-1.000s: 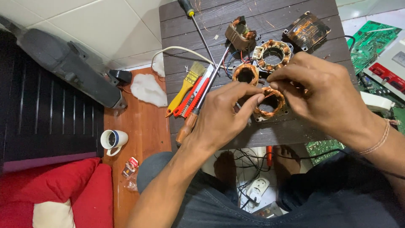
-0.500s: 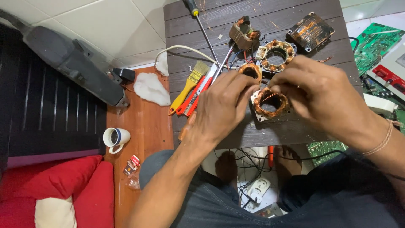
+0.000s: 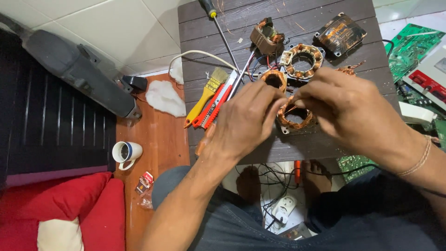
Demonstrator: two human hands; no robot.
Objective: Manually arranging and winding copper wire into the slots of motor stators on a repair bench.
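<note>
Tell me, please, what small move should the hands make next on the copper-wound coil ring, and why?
Probably draw the fine wire clear with the right hand while the left hand steadies the round copper-wound stator ring on the dark slatted wooden table; both hands' fingertips already meet at its rim.

stator (image 3: pixel 295 117): glossy copper wire | table (image 3: pixel 325 144): matt dark wood planks | brush (image 3: pixel 207 95): yellow plastic hdl | mug (image 3: pixel 124 153): glazed ceramic

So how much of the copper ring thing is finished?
Already out on the dark table: a wound ring, a small coil and a square coil block. In hand: the left hand and right hand pinch thin wire at the copper-wound ring between them. What remains of its winding is hidden by the fingers.
</note>
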